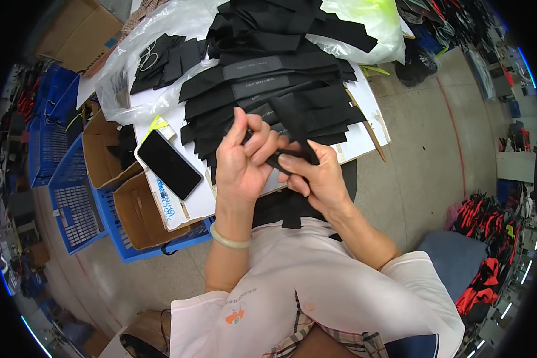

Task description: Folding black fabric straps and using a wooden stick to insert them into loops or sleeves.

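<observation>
Close in front of my body, both hands are on a black fabric strip (293,122). My left hand (244,158) is closed, its fingers curled toward the strip and its thumb pointing up. Something small and dark shows behind its fingers, too hidden to name. My right hand (323,182) pinches the strip between thumb and fingers, and a length of it rises from there over the pile. Just beyond my hands, black fabric bands (221,89) lie in overlapping rows, several with a grey printed patch.
The white tabletop (201,201) carries a phone (169,164) at left, small black pieces (167,62) and clear plastic bags (116,86). A wooden stick (367,125) lies at the right edge. Cardboard boxes (140,212) in blue crates (77,200) stand left; dark red-trimmed garments (489,221) lie right.
</observation>
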### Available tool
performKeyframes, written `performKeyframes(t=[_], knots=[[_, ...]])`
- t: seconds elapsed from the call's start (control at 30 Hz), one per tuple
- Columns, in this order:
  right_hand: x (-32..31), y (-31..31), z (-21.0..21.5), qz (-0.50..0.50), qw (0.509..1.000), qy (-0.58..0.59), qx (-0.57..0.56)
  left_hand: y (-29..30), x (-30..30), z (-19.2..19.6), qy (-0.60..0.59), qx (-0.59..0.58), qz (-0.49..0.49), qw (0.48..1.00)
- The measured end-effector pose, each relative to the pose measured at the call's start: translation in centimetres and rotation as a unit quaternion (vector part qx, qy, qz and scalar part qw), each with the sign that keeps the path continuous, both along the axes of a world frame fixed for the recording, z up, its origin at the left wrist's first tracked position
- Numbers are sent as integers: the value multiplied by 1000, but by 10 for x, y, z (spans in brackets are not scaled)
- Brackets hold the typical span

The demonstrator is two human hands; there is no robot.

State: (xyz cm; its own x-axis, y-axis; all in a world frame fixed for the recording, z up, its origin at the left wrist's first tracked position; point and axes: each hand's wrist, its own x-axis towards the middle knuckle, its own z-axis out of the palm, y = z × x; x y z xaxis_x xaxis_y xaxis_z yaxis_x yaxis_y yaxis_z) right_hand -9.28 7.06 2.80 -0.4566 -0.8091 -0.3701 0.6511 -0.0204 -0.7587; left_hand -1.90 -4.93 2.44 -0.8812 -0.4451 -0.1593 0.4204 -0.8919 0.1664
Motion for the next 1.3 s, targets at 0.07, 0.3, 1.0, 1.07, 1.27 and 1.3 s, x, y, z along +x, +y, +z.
performKeyframes(t=[0.07, 0.3, 1.0, 1.07, 1.27, 1.3], knots=[[4, -1, 1, 14, 999, 44, 0, 0, 1, -1, -89, -59, 55, 993], [-14, 13, 2, -13, 925, 356, 131, -7, 21, 14, -248, -313, 57, 915], [-106, 87, 5, -90, 951, 260, 139, -24, 62, -3, -290, -260, 74, 918], [-113, 78, 10, -164, 964, 204, 47, -15, 75, -12, -338, -333, -67, 878], [-112, 51, 13, -195, 948, 249, -22, 34, 88, -41, -360, -270, -315, 836], [-111, 50, 13, -192, 949, 249, -19, 35, 88, -46, -334, -268, -329, 841]])
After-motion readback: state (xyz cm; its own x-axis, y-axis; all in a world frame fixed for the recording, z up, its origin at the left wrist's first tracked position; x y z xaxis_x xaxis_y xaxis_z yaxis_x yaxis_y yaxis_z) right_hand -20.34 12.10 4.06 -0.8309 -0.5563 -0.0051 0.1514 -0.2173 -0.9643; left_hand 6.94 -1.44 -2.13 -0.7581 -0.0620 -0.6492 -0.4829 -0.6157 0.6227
